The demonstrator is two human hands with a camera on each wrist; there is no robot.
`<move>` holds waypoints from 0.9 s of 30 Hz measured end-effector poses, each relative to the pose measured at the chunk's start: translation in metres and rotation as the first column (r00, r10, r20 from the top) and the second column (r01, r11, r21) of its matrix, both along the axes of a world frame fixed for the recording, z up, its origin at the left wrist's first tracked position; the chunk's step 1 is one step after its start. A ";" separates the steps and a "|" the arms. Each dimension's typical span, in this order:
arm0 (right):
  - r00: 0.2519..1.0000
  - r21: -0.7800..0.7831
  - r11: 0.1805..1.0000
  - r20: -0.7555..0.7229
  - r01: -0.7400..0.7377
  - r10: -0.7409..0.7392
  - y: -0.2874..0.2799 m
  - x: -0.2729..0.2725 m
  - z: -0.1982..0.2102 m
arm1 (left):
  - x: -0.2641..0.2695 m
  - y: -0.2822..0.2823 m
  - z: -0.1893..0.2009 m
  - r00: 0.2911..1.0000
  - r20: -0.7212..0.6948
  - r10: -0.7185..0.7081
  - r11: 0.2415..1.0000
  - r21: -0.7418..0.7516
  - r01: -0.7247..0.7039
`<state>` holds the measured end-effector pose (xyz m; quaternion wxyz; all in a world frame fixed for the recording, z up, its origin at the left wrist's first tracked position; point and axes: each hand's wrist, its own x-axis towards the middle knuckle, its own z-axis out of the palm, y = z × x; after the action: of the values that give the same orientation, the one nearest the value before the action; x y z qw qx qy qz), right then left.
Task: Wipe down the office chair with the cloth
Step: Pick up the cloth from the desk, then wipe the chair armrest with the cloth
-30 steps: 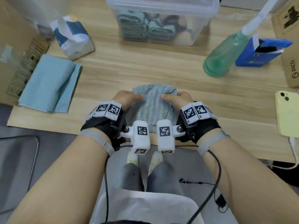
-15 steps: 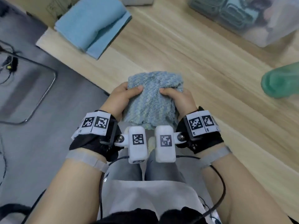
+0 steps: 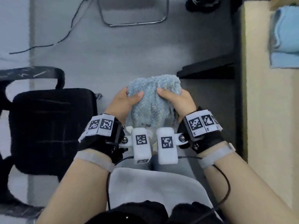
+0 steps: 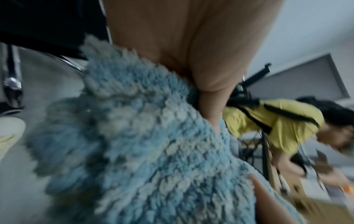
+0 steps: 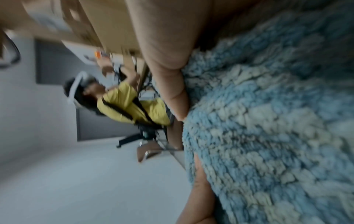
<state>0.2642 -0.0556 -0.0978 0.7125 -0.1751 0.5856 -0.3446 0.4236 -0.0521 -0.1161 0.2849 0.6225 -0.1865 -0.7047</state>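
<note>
Both hands hold a fluffy light-blue cloth [image 3: 153,101] in the air above the grey floor. My left hand [image 3: 126,101] grips its left side, thumb on top. My right hand [image 3: 174,99] grips the right side the same way. The cloth [image 4: 153,144] fills the left wrist view, and the cloth [image 5: 268,128] fills much of the right wrist view. A black office chair [image 3: 51,126] with a padded seat and a curved armrest stands to the left of my hands, apart from the cloth.
A wooden table edge [image 3: 262,94] runs down the right side, with a folded light-blue towel [image 3: 284,38] on it. A metal chair base [image 3: 134,21] and a black cable [image 3: 64,38] lie on the floor ahead. A person in yellow [image 5: 130,106] sits at another desk.
The view has swung left, away from the tabletop, to the floor and the black chair. Both hands have carried the cloth off the table, keeping the same grip.
</note>
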 end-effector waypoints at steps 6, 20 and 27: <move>0.922 0.011 0.922 0.016 -0.387 0.387 -0.036 0.114 -0.002 | 0.100 0.021 -0.006 0.964 0.074 0.257 0.965 -0.066 -0.252; 0.629 0.056 0.639 -0.132 -0.767 0.766 -0.078 0.309 -0.045 | 0.221 0.056 -0.027 0.565 0.103 0.818 0.570 -0.022 -0.821; 0.583 0.110 0.641 -0.322 -0.760 0.746 -0.168 0.357 -0.082 | 0.252 0.005 -0.059 0.410 0.209 0.888 0.421 -0.012 -0.907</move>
<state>0.6208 -0.2237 -0.1794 0.6757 -0.4768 0.5621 0.0137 0.6757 -0.0467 -0.1753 0.5668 0.7008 0.1871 -0.3905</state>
